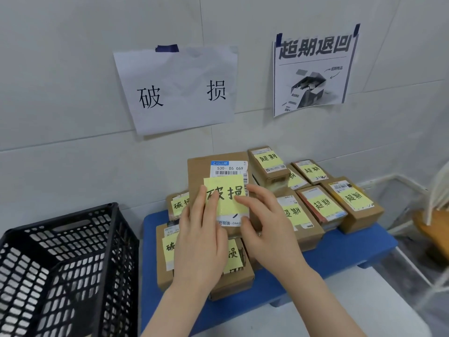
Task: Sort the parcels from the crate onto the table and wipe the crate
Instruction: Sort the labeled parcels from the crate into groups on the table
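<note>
We see both hands on a cardboard parcel (pixel 199 171) at the centre of the frame, above the left group of parcels (pixel 162 271) on the blue surface (pixel 340 254). Its yellow note (pixel 227 190) reads 破损. The left hand (pixel 201 239) lies flat on the parcel's face with fingers straight and spread. The right hand (pixel 267 227) rests on its right side, forefinger across the note and thumb at the lower edge; we cannot tell whether any finger hooks behind. Right of centre, a second group of parcels (pixel 354 203) carries yellow notes reading 超期. The black crate (pixel 60 259) stands at lower left, just beside the surface. On the wall hang a handwritten 破损 sign (pixel 177 91) and, at upper right, a printed poster (pixel 313 69).
</note>
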Action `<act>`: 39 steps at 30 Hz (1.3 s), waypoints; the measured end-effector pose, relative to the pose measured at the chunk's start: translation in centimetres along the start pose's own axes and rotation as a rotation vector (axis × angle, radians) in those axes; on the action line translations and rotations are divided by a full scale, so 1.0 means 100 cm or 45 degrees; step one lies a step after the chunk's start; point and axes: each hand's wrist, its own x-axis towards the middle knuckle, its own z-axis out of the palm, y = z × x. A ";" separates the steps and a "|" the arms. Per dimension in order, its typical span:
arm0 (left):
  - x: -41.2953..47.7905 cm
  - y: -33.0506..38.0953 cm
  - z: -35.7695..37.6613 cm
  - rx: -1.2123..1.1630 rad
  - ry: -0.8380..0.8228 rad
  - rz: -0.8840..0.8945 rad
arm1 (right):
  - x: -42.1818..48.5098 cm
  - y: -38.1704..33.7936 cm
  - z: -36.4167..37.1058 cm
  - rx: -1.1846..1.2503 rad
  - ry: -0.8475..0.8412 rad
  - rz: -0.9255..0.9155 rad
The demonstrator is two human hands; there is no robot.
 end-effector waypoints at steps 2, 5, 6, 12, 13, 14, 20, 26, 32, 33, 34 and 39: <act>0.008 0.002 0.005 -0.007 -0.006 -0.009 | 0.007 0.005 -0.002 0.011 0.002 -0.003; 0.021 0.007 0.014 -0.015 -0.008 -0.021 | 0.019 0.017 -0.006 0.017 0.000 0.008; 0.026 0.009 0.018 -0.015 -0.008 -0.021 | 0.024 0.021 -0.007 0.022 -0.002 0.012; 0.055 0.024 0.038 0.018 0.017 -0.051 | 0.054 0.050 -0.017 0.050 -0.044 -0.002; 0.060 0.026 0.042 0.028 0.018 -0.056 | 0.059 0.055 -0.018 0.056 -0.046 -0.007; 0.065 0.028 0.046 0.032 0.021 -0.063 | 0.064 0.060 -0.019 0.064 -0.053 -0.010; 0.082 0.031 0.073 0.033 0.030 -0.155 | 0.087 0.089 -0.017 0.091 -0.142 0.022; 0.093 0.013 0.090 0.051 0.002 -0.230 | 0.100 0.113 -0.002 0.133 -0.278 0.034; 0.114 -0.009 0.109 0.001 -0.014 -0.299 | 0.123 0.137 0.017 0.112 -0.375 0.030; 0.118 -0.012 0.114 -0.012 -0.028 -0.314 | 0.127 0.140 0.020 0.087 -0.399 0.034; 0.122 -0.014 0.119 -0.031 -0.046 -0.328 | 0.132 0.144 0.022 0.058 -0.421 0.044; 0.142 -0.026 0.142 -0.056 -0.109 -0.363 | 0.152 0.163 0.032 -0.059 -0.561 0.136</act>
